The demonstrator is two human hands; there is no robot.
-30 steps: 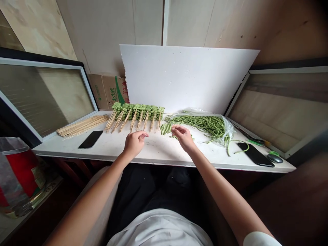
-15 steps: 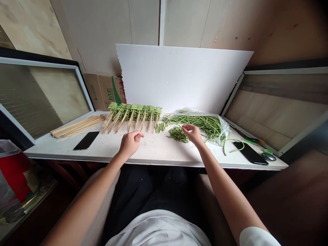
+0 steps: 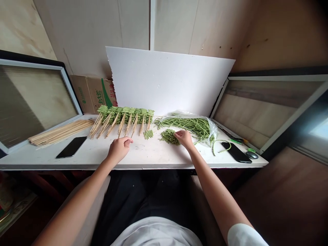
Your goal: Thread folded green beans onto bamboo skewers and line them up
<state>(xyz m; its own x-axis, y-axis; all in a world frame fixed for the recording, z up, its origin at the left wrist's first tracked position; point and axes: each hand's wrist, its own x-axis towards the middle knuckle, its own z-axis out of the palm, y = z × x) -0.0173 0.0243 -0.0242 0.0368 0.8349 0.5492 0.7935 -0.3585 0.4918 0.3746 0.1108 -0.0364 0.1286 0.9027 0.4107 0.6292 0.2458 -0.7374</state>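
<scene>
My left hand (image 3: 119, 149) is closed over the front of the white table, just short of the skewer ends; whatever its curled fingers may hold is hidden. At the right edge of a small pile of cut green bean pieces (image 3: 169, 136), my right hand (image 3: 184, 138) has its fingertips pinched together among the pieces. I cannot make out what is between them. A short row of cut pieces (image 3: 148, 134) lies between the hands. Behind my left hand stretches a stack of skewered beans (image 3: 125, 114), its bare bamboo ends pointing towards me.
Loose bamboo skewers (image 3: 61, 131) and a phone (image 3: 71, 147) lie at the left. Long beans (image 3: 189, 123) fill a clear plastic bag (image 3: 213, 130) at the back right. Another phone (image 3: 237, 152) and a dark, rounded object (image 3: 251, 155) lie near the right end. A white board (image 3: 169, 82) stands behind.
The view has turned slightly to the right, so the table's contents appear further left. My right hand has come down to the pile of cut pieces. My left hand stays closed.
</scene>
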